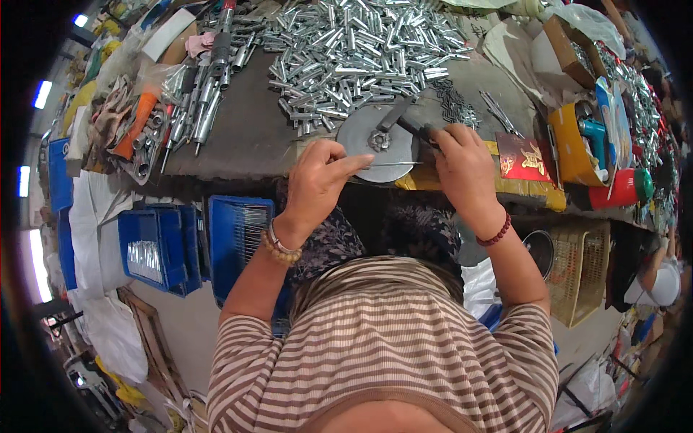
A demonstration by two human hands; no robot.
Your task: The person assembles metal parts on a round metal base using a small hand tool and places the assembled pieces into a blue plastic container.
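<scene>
In front of me, at the bench's near edge, lies a round grey metal disc [352,136] with a small raised metal lump [380,141] in its middle. My left hand [317,180] pinches a thin metal rod [395,164], which lies level across the disc's near part and points right. My right hand [465,164] is closed round the dark handle of a small hammer [396,112], whose head hangs over the disc's far right part. Beyond the disc spreads a big heap of shiny short metal tubes [361,54]. A small pile of dark thin pins [453,102] lies right of the hammer.
Tools [209,101] and rags crowd the bench's left. On the right stand a yellow container [574,144], a red-and-green container [617,189] and a red card [521,156]. Below are blue bins [155,245] and a tan plastic basket [577,274].
</scene>
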